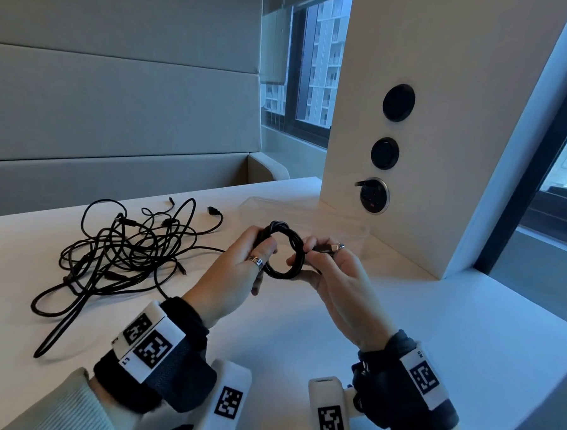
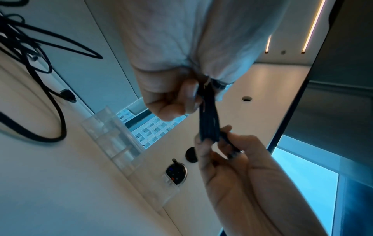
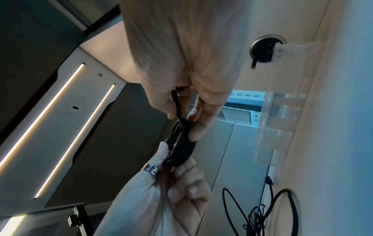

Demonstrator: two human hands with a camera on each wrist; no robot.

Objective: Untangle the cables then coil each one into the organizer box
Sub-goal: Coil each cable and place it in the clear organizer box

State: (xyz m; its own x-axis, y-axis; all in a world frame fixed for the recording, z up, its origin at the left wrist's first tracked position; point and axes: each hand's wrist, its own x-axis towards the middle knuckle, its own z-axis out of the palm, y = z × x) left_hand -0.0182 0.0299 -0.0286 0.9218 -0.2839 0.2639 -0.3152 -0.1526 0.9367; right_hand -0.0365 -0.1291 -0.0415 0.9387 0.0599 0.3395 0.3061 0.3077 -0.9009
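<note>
A black cable wound into a small coil [image 1: 282,251] [image 2: 209,121] [image 3: 180,146] is held above the white table [image 1: 269,329] between both hands. My left hand [image 1: 240,268] [image 2: 171,99] grips the coil's left side. My right hand [image 1: 335,270] [image 3: 189,115] pinches the coil's right side and the cable's loose end, whose metal plug [image 1: 331,248] sticks out by the fingers. A tangle of several black cables [image 1: 122,252] [image 2: 26,47] [image 3: 260,215] lies on the table to the left. The clear organizer box [image 1: 308,213] [image 2: 117,140] [image 3: 282,121] stands just behind the hands.
A white pillar [image 1: 411,123] with round sockets [image 1: 373,195] rises at the table's back right, close behind the box. An upholstered bench back [image 1: 117,107] lies beyond the far edge. Windows [image 1: 316,68] fill the back and right.
</note>
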